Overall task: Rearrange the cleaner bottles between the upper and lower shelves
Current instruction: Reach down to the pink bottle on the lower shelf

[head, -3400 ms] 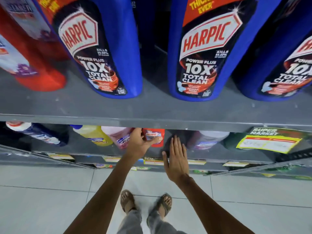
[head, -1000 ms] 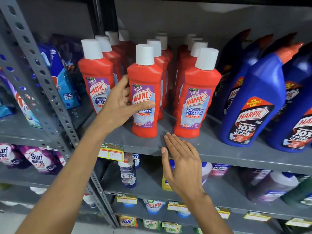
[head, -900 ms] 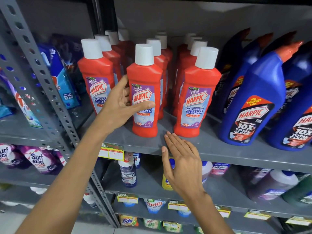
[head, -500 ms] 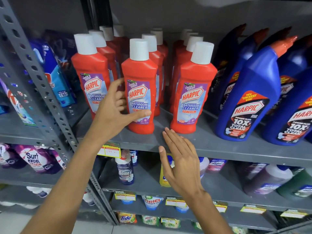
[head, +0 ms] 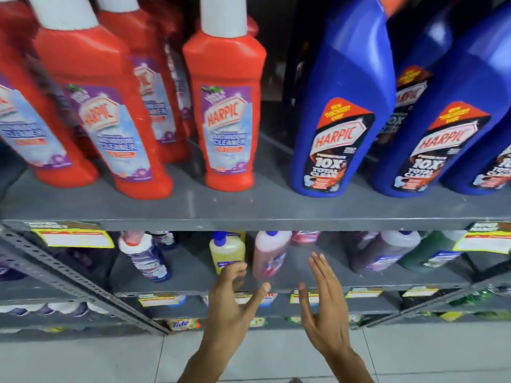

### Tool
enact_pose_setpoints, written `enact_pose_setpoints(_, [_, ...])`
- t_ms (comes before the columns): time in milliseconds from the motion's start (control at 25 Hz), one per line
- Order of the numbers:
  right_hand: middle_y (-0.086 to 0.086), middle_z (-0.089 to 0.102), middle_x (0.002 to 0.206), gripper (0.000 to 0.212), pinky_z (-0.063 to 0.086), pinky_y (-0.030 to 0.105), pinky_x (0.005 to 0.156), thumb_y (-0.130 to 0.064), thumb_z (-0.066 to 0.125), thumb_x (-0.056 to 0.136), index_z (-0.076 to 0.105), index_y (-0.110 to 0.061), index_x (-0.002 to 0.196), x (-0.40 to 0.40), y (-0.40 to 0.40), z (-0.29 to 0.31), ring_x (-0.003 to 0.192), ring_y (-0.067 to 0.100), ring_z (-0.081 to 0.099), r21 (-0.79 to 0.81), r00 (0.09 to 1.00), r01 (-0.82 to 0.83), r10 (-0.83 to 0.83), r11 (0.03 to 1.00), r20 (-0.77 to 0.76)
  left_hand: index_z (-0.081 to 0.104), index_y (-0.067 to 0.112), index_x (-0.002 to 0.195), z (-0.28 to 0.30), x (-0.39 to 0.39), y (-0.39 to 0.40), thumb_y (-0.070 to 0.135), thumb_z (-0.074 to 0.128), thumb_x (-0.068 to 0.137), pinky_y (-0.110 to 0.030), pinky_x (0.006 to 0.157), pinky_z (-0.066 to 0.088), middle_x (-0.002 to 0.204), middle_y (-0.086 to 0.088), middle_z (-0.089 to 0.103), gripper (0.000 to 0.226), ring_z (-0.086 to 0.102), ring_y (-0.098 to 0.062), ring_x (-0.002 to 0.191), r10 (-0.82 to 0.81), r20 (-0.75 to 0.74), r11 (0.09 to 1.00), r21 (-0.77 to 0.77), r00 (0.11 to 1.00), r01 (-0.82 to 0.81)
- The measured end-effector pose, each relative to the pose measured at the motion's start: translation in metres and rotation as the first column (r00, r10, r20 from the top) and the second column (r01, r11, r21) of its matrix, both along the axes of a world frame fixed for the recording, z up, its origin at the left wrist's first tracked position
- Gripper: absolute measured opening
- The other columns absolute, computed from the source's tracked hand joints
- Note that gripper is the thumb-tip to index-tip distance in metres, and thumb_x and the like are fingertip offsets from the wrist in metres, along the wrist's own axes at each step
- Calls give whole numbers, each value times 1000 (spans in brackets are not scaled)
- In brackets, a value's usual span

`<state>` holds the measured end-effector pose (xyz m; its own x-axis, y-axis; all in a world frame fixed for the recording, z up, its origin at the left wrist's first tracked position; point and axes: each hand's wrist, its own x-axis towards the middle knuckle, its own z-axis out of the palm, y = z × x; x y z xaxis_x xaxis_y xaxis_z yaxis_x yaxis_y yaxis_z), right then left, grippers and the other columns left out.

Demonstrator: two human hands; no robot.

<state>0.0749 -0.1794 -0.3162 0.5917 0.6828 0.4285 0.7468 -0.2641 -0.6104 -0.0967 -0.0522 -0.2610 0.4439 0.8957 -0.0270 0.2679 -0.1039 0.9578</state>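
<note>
Pink, upright and just beside the yellow bottle (head: pixel 227 251) on the lower shelf (head: pixel 359 281), the pink bottle (head: pixel 268 254) stands just beyond my empty, spread left hand (head: pixel 235 299), nearer it than my flat, empty right hand (head: pixel 325 305).

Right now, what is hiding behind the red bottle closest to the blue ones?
Behind that red bottle only a sliver of another red bottle's shoulder shows beside its white cap. The rest of that bottle, and anything farther back on the upper shelf, is covered.
</note>
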Motion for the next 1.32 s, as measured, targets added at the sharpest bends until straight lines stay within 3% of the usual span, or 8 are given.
enact_pose_setpoints(160, [6, 37, 174, 66, 37, 43, 130, -36, 54, 106, 40, -7, 163, 47, -23, -44, 162, 25, 37, -217, 985, 89, -118, 972, -127, 56, -1, 140, -29, 66, 5, 14, 96, 83, -57, 108, 57, 132, -18, 72, 71, 72, -38, 122, -15, -49, 1000, -8, 999, 15])
enact_pose_setpoints(320, [13, 23, 178, 72, 18, 39, 135, -41, 43, 107, 27, -5, 168, 95, -23, -82, 166, 33, 26, -432, 973, 53, -144, 901, -181, 56, 8, 135, -48, 100, 10, 21, 97, 83, -59, 104, 59, 127, -13, 75, 67, 73, -36, 116, 147, -66, 989, -12, 987, -148])
enact_pose_setpoints(480, [4, -2, 178, 74, 1, 37, 138, -48, 25, 109, 11, -10, 171, 124, -26, -118, 170, 26, 7, -571, 990, -27, -57, 820, -128, 61, 3, 134, -64, 106, 22, -4, 90, 84, -49, 102, 60, 116, -7, 75, 58, 71, -28, 111, 144, 33, 989, -43, 989, -143])
enact_pose_setpoints(720, [6, 6, 181, 76, 9, 44, 140, -54, 12, 110, 12, -10, 171, 126, -28, -129, 170, 23, 6, -590, 997, -7, -39, 808, -65, 60, -8, 94, -63, 105, 45, -11, 92, 78, -45, 96, 67, 97, -36, 71, 36, 71, -29, 98, -45, -15, 983, -176, 999, 42])
enact_pose_setpoints(800, [6, 6, 182, 77, 10, 44, 140, -54, 11, 109, 12, -10, 171, 126, -28, -127, 170, 23, 6, -595, 997, -2, -42, 804, -60, 62, 7, 87, -60, 115, 47, -11, 92, 77, -41, 95, 67, 88, -20, 73, 38, 72, -28, 99, -99, -24, 972, -218, 995, 91])
enact_pose_setpoints(920, [8, 8, 182, 77, 14, 46, 140, -54, 11, 109, 12, -9, 171, 125, -28, -126, 170, 25, 8, -603, 997, 2, -47, 798, -59, 67, 19, 104, -59, 132, 41, -11, 93, 76, -22, 89, 67, 106, -5, 80, 49, 75, -26, 106, -189, 1, 946, -269, 982, 182])
enact_pose_setpoints(1200, [9, 12, 181, 75, 17, 47, 139, -51, 14, 109, 16, -8, 171, 125, -29, -127, 169, 25, 12, -599, 997, 0, -44, 801, -59, 64, 20, 121, -62, 156, 25, -8, 93, 78, -14, 88, 64, 118, -4, 77, 58, 79, 4, 97, -267, -22, 936, -245, 963, 254])
enact_pose_setpoints(1320, [9, 12, 181, 75, 17, 47, 139, -51, 14, 109, 16, -8, 171, 125, -28, -126, 169, 26, 13, -601, 997, -3, -47, 799, -68, 63, 20, 124, -62, 159, 24, -6, 93, 80, -17, 93, 64, 118, -4, 77, 59, 76, -10, 106, -285, -41, 936, -227, 958, 269])
